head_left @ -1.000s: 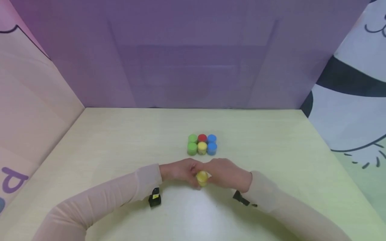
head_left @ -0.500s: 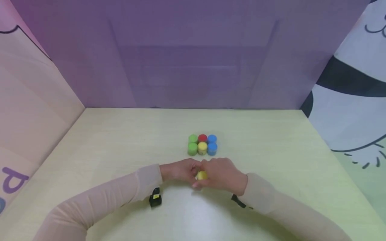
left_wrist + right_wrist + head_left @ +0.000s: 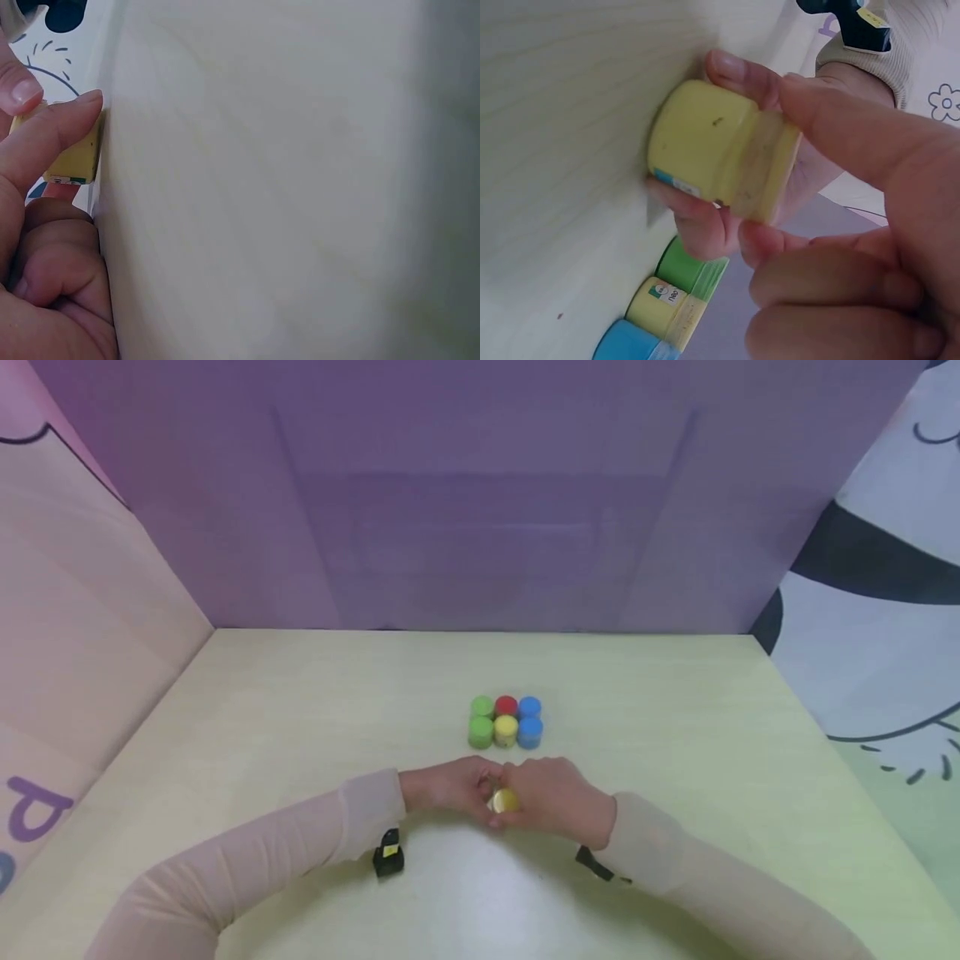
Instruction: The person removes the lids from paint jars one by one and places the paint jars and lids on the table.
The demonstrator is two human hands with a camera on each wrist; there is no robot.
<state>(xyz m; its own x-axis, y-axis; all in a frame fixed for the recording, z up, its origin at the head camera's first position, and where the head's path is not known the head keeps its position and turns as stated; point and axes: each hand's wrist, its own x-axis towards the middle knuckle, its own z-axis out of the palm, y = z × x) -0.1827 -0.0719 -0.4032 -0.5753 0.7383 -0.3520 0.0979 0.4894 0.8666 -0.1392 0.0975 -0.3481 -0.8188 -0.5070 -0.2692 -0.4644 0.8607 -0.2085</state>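
Observation:
Both hands meet over a small yellow jar (image 3: 505,801) near the middle of the table. My left hand (image 3: 448,783) holds its rounded body from the left; in the right wrist view fingers lie on two sides of that body. My right hand (image 3: 561,799) pinches the jar's yellow lid (image 3: 778,176) between thumb and index finger, its other fingers curled. The lid sits on the jar, as far as the right wrist view shows. In the left wrist view, fingers cover much of the jar (image 3: 76,160). A small label shows on its side.
Beyond the hands stand two short rows of similar jars: green (image 3: 482,706), red (image 3: 506,706) and blue (image 3: 530,706) behind, green (image 3: 481,733), yellow (image 3: 506,732) and blue (image 3: 530,733) in front. A purple panel (image 3: 480,510) rises at the table's back edge.
My right hand has rotated slightly about the lid, its thumb now lying across the jar's near side. The left hand keeps its hold, and the jars behind stand as before.

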